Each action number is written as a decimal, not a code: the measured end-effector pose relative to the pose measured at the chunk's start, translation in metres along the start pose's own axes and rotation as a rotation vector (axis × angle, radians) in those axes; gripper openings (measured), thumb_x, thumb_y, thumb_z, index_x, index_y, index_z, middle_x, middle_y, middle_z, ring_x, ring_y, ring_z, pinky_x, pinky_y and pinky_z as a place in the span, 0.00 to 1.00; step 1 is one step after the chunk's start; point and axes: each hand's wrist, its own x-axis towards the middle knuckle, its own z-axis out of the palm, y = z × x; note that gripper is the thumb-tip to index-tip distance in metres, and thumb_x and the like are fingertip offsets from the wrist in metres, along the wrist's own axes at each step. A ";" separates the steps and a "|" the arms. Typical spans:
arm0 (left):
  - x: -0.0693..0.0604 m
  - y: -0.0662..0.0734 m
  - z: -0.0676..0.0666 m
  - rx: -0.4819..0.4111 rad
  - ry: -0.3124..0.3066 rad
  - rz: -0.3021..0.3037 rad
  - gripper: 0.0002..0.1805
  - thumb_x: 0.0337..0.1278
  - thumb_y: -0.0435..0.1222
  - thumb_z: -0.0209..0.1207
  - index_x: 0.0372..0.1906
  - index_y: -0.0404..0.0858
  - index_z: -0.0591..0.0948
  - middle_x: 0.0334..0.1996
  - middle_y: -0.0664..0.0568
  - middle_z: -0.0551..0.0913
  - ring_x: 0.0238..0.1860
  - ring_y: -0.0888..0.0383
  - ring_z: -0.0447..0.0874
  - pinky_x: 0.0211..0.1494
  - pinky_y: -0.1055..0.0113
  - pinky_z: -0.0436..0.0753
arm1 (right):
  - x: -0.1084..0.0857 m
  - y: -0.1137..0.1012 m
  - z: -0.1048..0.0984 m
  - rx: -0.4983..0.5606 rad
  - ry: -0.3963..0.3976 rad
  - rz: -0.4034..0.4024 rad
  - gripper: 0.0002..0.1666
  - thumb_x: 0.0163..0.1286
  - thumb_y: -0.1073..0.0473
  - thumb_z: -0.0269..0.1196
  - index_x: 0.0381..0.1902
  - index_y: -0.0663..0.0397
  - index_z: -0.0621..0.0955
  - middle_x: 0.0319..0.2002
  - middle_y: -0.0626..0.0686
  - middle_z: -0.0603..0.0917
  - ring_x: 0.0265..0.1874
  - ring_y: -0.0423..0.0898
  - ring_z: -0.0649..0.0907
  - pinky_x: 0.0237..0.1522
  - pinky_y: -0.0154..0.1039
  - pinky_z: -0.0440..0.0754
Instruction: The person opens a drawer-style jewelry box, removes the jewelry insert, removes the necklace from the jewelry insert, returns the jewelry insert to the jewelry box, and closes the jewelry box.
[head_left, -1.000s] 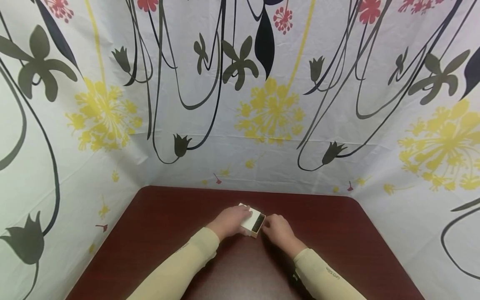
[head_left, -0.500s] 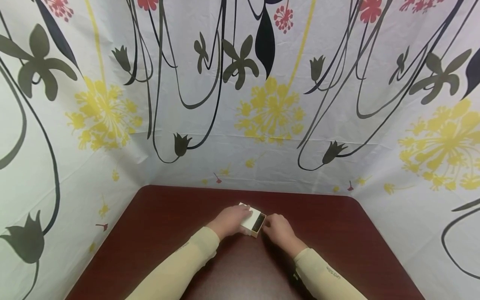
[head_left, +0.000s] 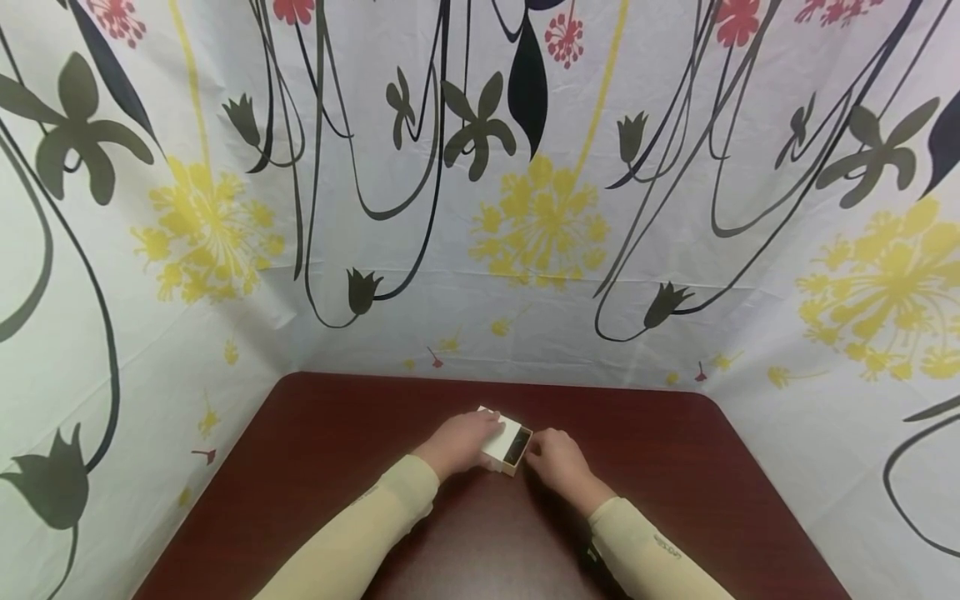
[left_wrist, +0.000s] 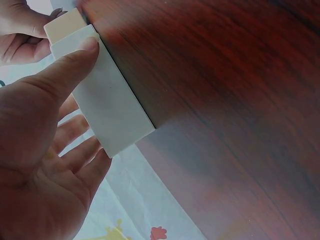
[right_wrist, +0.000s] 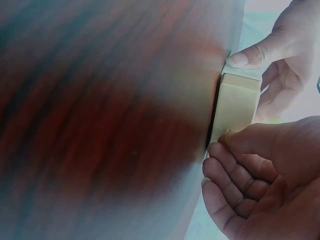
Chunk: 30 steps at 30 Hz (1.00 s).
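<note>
On the table lies a small white sliding box [head_left: 510, 430], its inner drawer [right_wrist: 239, 102] pulled partly out of the sleeve [left_wrist: 112, 102]. The drawer is pale tan outside, and its open part looks dark within in the head view; what it holds is too small to tell. My left hand [head_left: 459, 443] grips the sleeve, thumb along one side and fingers on the opposite side. At the drawer's end, my right hand [head_left: 557, 460] pinches with thumb and forefinger, where a tiny speck or pull shows in the right wrist view; the other fingers are curled.
The dark red-brown table [head_left: 337, 467] has rounded far corners. Hanging cloth [head_left: 420, 350] with printed flowers surrounds it at the back and both sides.
</note>
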 end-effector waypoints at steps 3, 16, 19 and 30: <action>0.000 0.000 0.001 0.004 0.003 -0.001 0.40 0.58 0.51 0.81 0.74 0.44 0.83 0.76 0.47 0.80 0.76 0.51 0.77 0.76 0.59 0.78 | -0.001 0.000 0.000 0.001 0.006 -0.007 0.14 0.65 0.68 0.75 0.23 0.47 0.85 0.22 0.41 0.82 0.23 0.40 0.76 0.29 0.43 0.80; 0.000 0.001 0.002 -0.003 -0.002 -0.009 0.39 0.58 0.50 0.81 0.74 0.45 0.83 0.76 0.47 0.80 0.76 0.51 0.77 0.76 0.60 0.78 | -0.002 0.000 -0.001 0.006 0.010 0.003 0.14 0.66 0.68 0.75 0.23 0.47 0.86 0.22 0.41 0.83 0.23 0.40 0.76 0.29 0.43 0.81; 0.000 0.001 0.002 -0.002 -0.003 -0.006 0.39 0.58 0.50 0.81 0.74 0.45 0.83 0.76 0.47 0.80 0.76 0.51 0.77 0.76 0.60 0.78 | -0.002 0.001 -0.001 0.008 0.007 0.008 0.14 0.66 0.68 0.75 0.24 0.47 0.86 0.22 0.41 0.82 0.23 0.40 0.76 0.29 0.43 0.80; 0.001 -0.001 0.001 0.000 -0.009 -0.006 0.39 0.59 0.49 0.80 0.75 0.45 0.82 0.77 0.47 0.79 0.77 0.51 0.77 0.77 0.59 0.77 | -0.003 0.001 -0.002 0.001 0.006 0.002 0.14 0.66 0.68 0.75 0.23 0.47 0.86 0.22 0.41 0.81 0.23 0.40 0.76 0.30 0.44 0.81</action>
